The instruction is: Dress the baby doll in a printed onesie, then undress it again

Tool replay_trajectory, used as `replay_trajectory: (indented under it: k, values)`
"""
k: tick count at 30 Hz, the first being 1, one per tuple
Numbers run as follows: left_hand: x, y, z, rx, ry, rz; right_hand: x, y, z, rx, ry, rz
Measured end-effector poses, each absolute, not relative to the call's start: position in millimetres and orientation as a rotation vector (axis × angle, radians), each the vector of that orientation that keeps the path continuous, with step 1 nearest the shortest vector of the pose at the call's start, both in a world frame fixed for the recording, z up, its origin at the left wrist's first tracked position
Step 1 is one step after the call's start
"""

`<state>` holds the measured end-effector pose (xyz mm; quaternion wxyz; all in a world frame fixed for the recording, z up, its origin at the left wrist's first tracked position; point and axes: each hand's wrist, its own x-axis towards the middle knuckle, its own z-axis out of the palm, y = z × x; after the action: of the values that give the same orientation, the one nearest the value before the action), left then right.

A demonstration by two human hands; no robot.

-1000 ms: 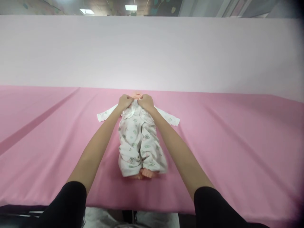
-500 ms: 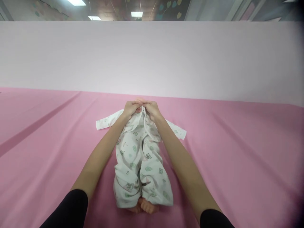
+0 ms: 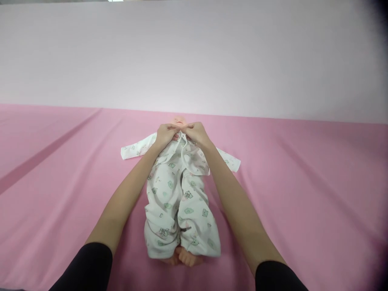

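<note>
A baby doll [image 3: 179, 120] lies on its back, its head away from me and its bare feet [image 3: 188, 257] towards me. It wears white printed trousers [image 3: 169, 206] and a matching long-sleeved jacket [image 3: 194, 161], whose front edges part below the neck. My left hand [image 3: 165, 134] pinches the jacket's collar edge from the left. From the right, my right hand [image 3: 196, 132] grips the collar too, and the fingertips of both meet under the doll's chin. The exact bit of cloth between the fingers is hidden.
Under the doll spreads a pink sheet [image 3: 303, 194] with long creases. A plain white wall or panel [image 3: 194, 60] rises behind the doll's head. The jacket's sleeves stretch out flat to both sides.
My view has tipped downward, so the ceiling lights have mostly left the top. More of the doll's face shows above my hands, which stay at the collar.
</note>
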<state>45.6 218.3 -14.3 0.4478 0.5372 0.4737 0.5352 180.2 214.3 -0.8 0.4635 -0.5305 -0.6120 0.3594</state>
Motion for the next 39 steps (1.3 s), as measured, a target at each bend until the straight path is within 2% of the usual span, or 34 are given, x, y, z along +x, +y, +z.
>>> replay_trajectory:
  k: [6, 23, 33, 39]
  values:
    - [45, 213, -12, 1.323, 1.156, 1.296, 183, 218, -1, -1.197, -1.430, 0.825]
    - [43, 218, -12, 1.298, 1.101, 1.281, 186, 217, 4, -1.145, -1.762, 0.563]
    - [41, 221, -19, 1.420, 1.177, 1.317, 181, 218, -3, -1.059, -1.548, 0.870]
    - [41, 220, -18, 1.434, 1.213, 1.309, 175, 215, -7, -1.142, -1.533, 0.813]
